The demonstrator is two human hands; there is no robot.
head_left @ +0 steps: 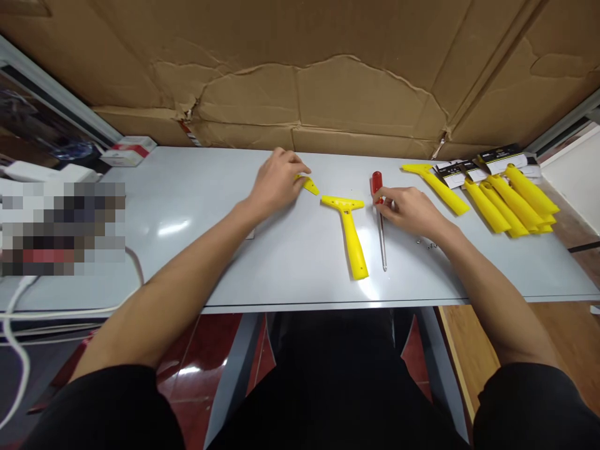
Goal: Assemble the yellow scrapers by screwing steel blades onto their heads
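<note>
My left hand (276, 181) is closed, fingertips on a small flat yellow plastic piece (309, 185) at the table's far middle; part of it is hidden under the fingers. To its right a yellow T-shaped scraper handle (351, 240) lies by itself, its wide head pointing away from me. My right hand (407, 206) pinches a screwdriver (377, 181) at the lower end of its red handle. The screwdriver's metal shaft points toward me, alongside the scraper handle. Several tiny metal screws (431, 246) lie near my right wrist.
Farther right lie another yellow scraper handle (443, 190) and a pile of several yellow scrapers (520, 203) with black-and-white cards. A cardboard sheet (300, 94) stands along the table's back edge. At left are a small white-and-red box (129, 151) and a white cable (19, 350).
</note>
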